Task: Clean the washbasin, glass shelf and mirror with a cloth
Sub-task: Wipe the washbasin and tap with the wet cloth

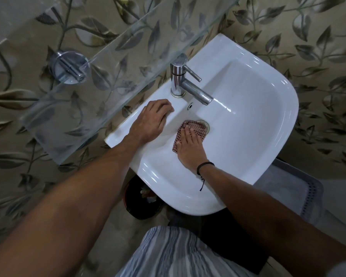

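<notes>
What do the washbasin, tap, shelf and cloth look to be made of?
Washbasin: probably glazed white ceramic; glossy, with sharp highlights. Tap: polished metal, likely chrome or steel; mirror-like reflections. Glass shelf: clear glass; the leaf-patterned wall shows through it. Cloth: woven checked fabric, matte and limp.

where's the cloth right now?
Head view, centre: the cloth lies in the washbasin under the right hand, partly covering the drain, near the tap.

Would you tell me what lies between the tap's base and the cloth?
In the head view, the small overflow hole lies between tap and cloth.
</notes>
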Available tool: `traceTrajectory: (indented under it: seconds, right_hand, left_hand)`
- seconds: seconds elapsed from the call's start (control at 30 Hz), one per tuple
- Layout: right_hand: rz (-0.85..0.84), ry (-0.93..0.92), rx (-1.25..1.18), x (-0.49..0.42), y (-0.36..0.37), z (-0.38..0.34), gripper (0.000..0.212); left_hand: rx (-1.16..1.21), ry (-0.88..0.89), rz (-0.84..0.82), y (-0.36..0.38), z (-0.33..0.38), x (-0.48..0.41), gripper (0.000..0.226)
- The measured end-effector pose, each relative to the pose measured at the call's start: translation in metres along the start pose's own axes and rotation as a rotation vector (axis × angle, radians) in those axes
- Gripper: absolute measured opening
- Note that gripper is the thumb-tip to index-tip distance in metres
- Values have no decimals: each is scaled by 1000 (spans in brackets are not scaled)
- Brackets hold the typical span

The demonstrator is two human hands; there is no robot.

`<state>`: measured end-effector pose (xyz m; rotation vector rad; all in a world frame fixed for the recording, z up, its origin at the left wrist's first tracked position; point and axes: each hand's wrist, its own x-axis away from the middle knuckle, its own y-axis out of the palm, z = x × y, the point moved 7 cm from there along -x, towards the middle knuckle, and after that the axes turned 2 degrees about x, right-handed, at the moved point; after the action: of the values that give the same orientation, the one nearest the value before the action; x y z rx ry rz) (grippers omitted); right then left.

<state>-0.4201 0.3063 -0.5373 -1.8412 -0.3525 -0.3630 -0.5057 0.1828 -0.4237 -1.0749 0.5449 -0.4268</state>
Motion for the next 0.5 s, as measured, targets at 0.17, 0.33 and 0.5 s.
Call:
traceTrajectory:
  seconds: [0.17,0.33,0.5]
  right_hand:
    - [-112,-27,-183,14,15,-32,58]
    - [-314,-166,-437,65,-5,-57,46]
    - [-362,-138,-359,68,2,-6,64]
  left_hand:
    - [3,7,11,0,-1,0,23]
    - [9,6,17,0,-1,1,23]
    - [7,-2,0,1,-2,-1,25]
